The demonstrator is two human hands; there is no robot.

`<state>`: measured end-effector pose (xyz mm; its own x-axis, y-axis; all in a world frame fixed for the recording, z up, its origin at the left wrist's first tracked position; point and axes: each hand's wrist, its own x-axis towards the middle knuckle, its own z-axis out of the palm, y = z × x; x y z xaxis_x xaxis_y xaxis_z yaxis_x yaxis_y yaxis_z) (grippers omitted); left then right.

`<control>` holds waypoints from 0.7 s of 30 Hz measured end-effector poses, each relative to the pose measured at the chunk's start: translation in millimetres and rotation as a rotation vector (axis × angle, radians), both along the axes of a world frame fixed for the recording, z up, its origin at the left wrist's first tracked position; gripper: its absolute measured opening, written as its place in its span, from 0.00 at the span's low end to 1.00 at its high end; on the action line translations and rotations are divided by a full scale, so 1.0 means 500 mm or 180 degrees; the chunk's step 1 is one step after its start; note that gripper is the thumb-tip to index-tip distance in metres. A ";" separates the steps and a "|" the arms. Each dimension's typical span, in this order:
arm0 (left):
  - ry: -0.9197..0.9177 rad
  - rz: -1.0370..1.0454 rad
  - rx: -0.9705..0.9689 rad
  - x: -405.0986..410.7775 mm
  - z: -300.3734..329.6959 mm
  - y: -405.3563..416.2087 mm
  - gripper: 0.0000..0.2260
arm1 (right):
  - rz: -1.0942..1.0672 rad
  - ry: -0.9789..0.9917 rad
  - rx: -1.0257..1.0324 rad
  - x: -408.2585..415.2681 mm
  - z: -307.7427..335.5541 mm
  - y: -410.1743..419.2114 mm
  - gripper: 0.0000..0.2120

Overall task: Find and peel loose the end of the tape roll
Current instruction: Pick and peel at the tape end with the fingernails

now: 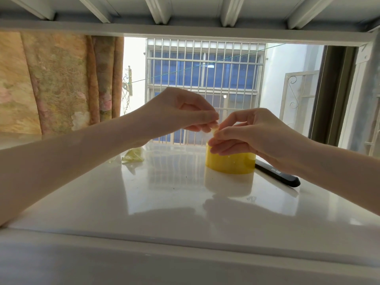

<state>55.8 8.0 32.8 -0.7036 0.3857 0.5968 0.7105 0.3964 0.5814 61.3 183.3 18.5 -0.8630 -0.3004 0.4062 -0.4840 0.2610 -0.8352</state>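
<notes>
- Pinching a small pale-yellow lifted tab of tape [214, 131], the left hand [181, 112] has thumb and forefinger closed on it, directly above the roll's 10 o'clock edge.
- Meeting it from 3 o'clock, the right hand [250, 132] pinches the same tab with its fingertips [213, 140], its lower fingers curled loosely over the roll's top.
- The translucent yellow wide tape roll [230, 162] stands on its flat side on the glossy white tabletop [164, 192], right of centre; neither hand appears to steady it.
- Likely slip: pulling upward could lift or tip the unheld roll rather than unwind it.
- Tearing risk: the tab looks narrow and crumpled, so a skewed pull may split the tape lengthwise and leave the end buried again.
- Sticking risk: the freed adhesive could fold onto itself or cling to a finger.
- A black flat pen-like tool [277, 174] lies touching or just beside the roll at 4 o'clock; a sliding roll could knock it.
- A crumpled yellow scrap of film [132, 156] sits well apart at 9 o'clock.
</notes>
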 end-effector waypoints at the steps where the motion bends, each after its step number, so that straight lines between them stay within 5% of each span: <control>1: -0.0018 0.0008 -0.0016 -0.002 0.000 -0.001 0.04 | 0.0028 0.0004 -0.0008 0.000 -0.001 -0.001 0.03; 21: -0.0288 0.0133 -0.0291 -0.010 0.001 -0.009 0.10 | -0.0038 0.0235 -0.0063 -0.005 0.004 -0.002 0.06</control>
